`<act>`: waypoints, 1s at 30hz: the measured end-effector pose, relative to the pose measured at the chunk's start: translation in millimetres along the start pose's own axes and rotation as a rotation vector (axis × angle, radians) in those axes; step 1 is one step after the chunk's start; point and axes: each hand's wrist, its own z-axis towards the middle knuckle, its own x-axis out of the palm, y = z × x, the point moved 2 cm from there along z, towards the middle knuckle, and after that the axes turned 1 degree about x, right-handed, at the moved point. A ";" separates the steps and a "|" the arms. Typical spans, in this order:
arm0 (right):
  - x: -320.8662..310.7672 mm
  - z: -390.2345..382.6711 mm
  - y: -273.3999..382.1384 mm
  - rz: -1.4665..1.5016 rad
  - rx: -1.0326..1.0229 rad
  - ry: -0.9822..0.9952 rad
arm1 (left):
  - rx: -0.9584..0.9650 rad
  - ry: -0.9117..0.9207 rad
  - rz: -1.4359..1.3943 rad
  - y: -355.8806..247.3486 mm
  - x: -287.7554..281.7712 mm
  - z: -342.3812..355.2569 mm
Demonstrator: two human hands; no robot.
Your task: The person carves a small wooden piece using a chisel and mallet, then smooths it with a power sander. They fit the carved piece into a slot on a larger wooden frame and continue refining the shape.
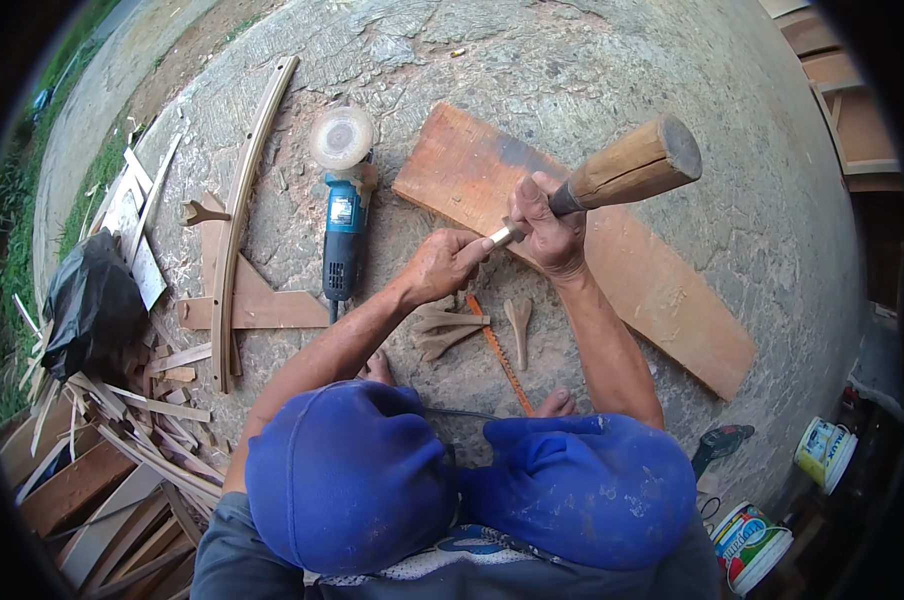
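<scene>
Hands (441, 267), pale wooden piece (501, 237) between.

Handle (622, 172) at the grip: matt wood, cracked. Plank (662, 300) beneath: worn wood. Grinder (343, 235) left of it: plastic-looking body. Ground (572, 60) around: rough, matt.
</scene>
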 end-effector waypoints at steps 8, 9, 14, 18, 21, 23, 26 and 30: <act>9.7 5.0 12.6 -0.200 0.078 0.002 | -0.092 0.053 -0.237 4.3 3.6 -1.4; 6.6 11.3 10.3 -0.168 0.098 -0.013 | -0.087 0.062 -0.268 6.5 1.9 4.5; -6.5 9.2 32.3 0.075 0.117 -0.249 | -0.121 0.121 -0.383 14.0 7.8 -0.7; -23.1 12.4 54.8 0.171 -0.107 -0.286 | -0.142 0.134 -0.415 21.6 3.1 1.8; -25.8 -1.5 45.6 0.204 0.003 -0.225 | -0.167 0.135 -0.440 18.0 4.5 3.3; -17.1 -3.9 40.2 0.192 0.048 -0.226 | -0.180 0.141 -0.436 14.7 4.2 3.6; -6.7 -2.6 32.9 0.116 0.102 -0.221 | -0.174 0.161 -0.421 13.3 3.0 5.2; 4.7 1.7 33.7 0.020 0.120 -0.145 | -0.155 0.150 -0.408 18.5 2.0 5.4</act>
